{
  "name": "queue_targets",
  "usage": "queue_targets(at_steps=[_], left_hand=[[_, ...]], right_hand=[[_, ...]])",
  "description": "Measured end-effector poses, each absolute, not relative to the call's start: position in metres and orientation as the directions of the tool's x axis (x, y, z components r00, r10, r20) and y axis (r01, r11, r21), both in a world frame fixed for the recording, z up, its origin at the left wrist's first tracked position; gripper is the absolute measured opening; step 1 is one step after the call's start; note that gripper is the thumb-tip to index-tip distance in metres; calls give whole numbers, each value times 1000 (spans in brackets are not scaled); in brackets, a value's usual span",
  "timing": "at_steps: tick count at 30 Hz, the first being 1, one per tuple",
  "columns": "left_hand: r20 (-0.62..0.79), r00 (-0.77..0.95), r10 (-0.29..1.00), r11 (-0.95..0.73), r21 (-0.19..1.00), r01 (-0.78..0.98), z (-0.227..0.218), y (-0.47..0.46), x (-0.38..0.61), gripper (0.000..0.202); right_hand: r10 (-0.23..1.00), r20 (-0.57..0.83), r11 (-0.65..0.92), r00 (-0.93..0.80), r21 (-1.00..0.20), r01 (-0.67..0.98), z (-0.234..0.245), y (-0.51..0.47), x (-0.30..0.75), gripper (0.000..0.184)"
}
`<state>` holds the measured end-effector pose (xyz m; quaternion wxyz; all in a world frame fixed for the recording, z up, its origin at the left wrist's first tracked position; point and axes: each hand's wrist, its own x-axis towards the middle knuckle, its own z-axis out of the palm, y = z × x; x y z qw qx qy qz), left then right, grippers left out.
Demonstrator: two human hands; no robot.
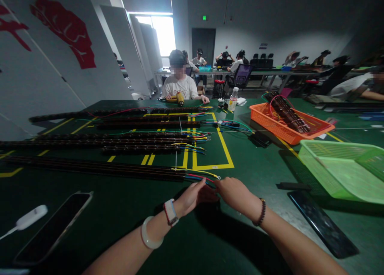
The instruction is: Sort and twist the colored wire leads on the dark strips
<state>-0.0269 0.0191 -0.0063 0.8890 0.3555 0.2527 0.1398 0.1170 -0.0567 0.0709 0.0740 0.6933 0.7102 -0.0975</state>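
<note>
A long dark strip point(99, 167) lies across the green table, with coloured wires point(199, 175) fanning out of its right end. My left hand point(192, 195), with a watch and a pale bangle on the wrist, has its fingers pinched at those wire ends. My right hand point(235, 191), with a bead bracelet on the wrist, meets it from the right, fingers closed on the same wires. Several more dark strips point(120, 141) lie in rows behind.
A light green basket point(345, 167) and an orange basket point(288, 127) holding dark strips stand at the right. Two phones point(54, 227) point(322, 223) lie flat near me, and a white device point(31, 217) is at the left. A person sits across the table; others work at tables behind.
</note>
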Motion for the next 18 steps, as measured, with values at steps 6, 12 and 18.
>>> queue_targets(at_steps=[6, 12, 18], left_hand=[[-335, 809, 483, 613, 789, -40, -7, 15, -27, 31], [-273, 864, 422, 584, 812, -29, -6, 18, -30, 40], [-296, 843, 450, 569, 822, -15, -4, 18, -29, 38]], right_hand=[[964, -267, -12, 6, -19, 1000, 56, -49, 117, 24], [959, -277, -63, 57, -12, 998, 48, -46, 116, 20], [947, -317, -92, 54, -106, 990, 60, -45, 137, 36]])
